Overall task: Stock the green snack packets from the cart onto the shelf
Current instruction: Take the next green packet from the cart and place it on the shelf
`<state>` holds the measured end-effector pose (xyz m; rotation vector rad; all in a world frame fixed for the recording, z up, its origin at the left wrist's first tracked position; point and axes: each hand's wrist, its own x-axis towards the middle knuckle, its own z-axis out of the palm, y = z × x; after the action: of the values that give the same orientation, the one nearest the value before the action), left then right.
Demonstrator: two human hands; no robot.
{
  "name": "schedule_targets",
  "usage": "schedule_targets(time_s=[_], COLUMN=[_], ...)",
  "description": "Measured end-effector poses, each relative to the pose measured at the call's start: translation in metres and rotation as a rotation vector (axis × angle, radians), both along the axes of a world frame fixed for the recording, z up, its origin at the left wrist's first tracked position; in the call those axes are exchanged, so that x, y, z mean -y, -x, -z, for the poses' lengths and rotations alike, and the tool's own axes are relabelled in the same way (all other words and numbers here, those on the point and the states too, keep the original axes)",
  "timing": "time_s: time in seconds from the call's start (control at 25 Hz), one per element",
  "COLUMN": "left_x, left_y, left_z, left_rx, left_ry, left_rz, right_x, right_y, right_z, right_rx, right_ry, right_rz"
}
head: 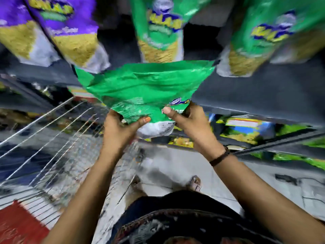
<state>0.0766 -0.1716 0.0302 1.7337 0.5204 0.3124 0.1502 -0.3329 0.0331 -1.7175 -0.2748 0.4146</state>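
A green snack packet (pixel 142 88) is held up in front of the dark shelf (pixel 255 92), its back side facing me. My left hand (pixel 119 129) grips its lower left corner and my right hand (pixel 190 124) grips its lower right corner, thumbs on top. Two more green packets stand on the shelf above it, one in the middle (pixel 158 29) and one at the right (pixel 274 32). The wire cart (pixel 58 138) is at the lower left, its contents blurred.
Purple snack packets (pixel 58 27) stand on the shelf at the upper left. Lower shelves at the right hold yellow and green packs (pixel 246 127). A red mat (pixel 19 224) lies at the bottom left. My feet stand on the pale floor (pixel 175 166) between cart and shelf.
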Motion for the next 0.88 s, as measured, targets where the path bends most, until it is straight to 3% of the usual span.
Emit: schedule_targets(time_s=[0.24,0.36,0.4,0.52,0.68,0.76,0.88], left_x=[0.189,0.266,0.285,0.322,0.340,0.338,0.335], left_y=[-0.102,-0.155,-0.173,-0.224,-0.246,-0.251,-0.257], left_z=[-0.014,-0.035,-0.043,-0.053,-0.031,-0.020,-0.019], left_rx=[0.062,0.169,0.207,0.189,0.046,0.024,-0.024], left_ry=[-0.079,-0.243,-0.254,-0.219,-0.349,-0.377,-0.214], left_rz=[0.233,0.346,0.380,0.470,0.518,0.545,0.604], right_x=[0.205,0.279,0.296,0.324,0.335,0.337,0.314], right_y=[-0.061,-0.098,-0.110,-0.147,-0.178,-0.183,-0.147], right_z=[-0.035,-0.055,-0.061,-0.070,-0.036,-0.016,-0.007], right_rx=[0.131,0.210,0.214,0.185,0.132,0.090,0.084], right_ry=[0.009,0.105,0.048,-0.062,0.105,0.046,-0.126], right_rz=[0.328,0.515,0.531,0.572,0.593,0.672,0.890])
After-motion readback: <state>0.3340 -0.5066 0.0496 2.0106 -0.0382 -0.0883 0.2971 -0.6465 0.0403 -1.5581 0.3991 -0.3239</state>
